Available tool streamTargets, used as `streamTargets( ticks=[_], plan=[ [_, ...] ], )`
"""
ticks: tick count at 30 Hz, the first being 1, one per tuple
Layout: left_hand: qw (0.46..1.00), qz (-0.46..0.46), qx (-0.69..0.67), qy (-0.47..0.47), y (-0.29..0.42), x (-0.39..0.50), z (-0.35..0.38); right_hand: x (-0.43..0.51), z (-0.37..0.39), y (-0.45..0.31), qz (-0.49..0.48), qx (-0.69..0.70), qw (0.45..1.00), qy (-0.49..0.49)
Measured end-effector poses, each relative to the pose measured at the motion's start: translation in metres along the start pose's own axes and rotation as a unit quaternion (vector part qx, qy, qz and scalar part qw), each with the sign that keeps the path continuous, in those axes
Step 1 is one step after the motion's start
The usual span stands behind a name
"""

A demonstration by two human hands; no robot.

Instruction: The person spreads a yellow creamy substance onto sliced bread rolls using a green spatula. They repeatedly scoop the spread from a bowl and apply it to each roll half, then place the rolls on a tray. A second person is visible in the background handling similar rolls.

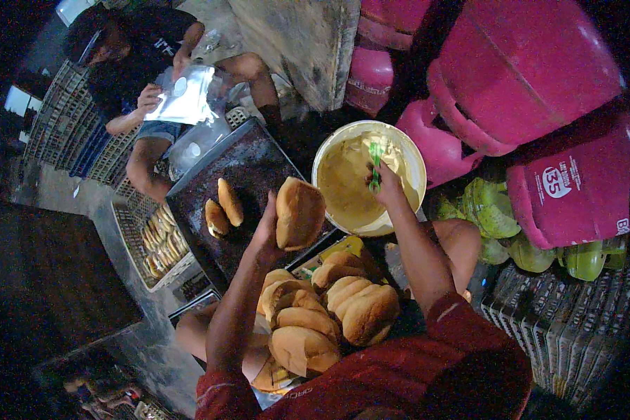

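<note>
My left hand (268, 231) holds a slab of joined bread rolls (300, 212) above the near side of a dark metal tray (257, 157). Inside a white bucket (318, 173) of pale yellow cream (346, 184), my right hand (386, 184) grips a green plastic spreader (375, 160). The spreader's tip is at the cream. Two separate rolls (230, 202) lie on the tray, one showing some pale filling. More joined rolls (304, 320) are heaped on my lap, over a yellow printed sheet or bag.
Across the tray a seated person (131, 58) handles clear plastic bags (181, 97). A plastic crate (189, 265) of filled rolls stands left of the tray. Pink gas cylinders (525, 68), green ones (491, 210) and stacked crates (562, 320) crowd the right side.
</note>
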State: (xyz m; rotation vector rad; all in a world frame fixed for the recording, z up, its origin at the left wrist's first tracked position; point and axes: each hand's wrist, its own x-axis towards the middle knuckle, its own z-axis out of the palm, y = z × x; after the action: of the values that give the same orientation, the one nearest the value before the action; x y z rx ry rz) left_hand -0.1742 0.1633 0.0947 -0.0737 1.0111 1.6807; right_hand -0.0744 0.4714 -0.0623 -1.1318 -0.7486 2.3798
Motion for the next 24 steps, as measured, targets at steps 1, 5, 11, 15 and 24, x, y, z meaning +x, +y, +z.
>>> streamTargets(
  ticks=[1,5,11,15,24],
  plan=[
    [1.000,-0.001,-0.003,-0.013,0.001,0.006,0.004,-0.030,0.000,-0.006,-0.016,-0.022,0.999,-0.024],
    [0.997,0.014,-0.006,-0.078,-0.003,0.019,0.017,-0.126,0.005,-0.024,-0.063,-0.220,0.965,-0.132],
    [0.991,0.075,0.046,-0.101,-0.014,0.011,0.033,-0.194,0.043,-0.044,-0.363,-0.545,0.727,-0.209],
    [0.992,0.083,0.055,-0.075,-0.016,0.008,0.034,-0.240,0.060,-0.052,-0.420,-0.798,0.410,-0.138],
    [0.988,0.108,0.044,-0.102,-0.025,-0.028,0.009,-0.293,0.042,-0.096,-0.432,-0.756,0.463,-0.166]
  ],
)
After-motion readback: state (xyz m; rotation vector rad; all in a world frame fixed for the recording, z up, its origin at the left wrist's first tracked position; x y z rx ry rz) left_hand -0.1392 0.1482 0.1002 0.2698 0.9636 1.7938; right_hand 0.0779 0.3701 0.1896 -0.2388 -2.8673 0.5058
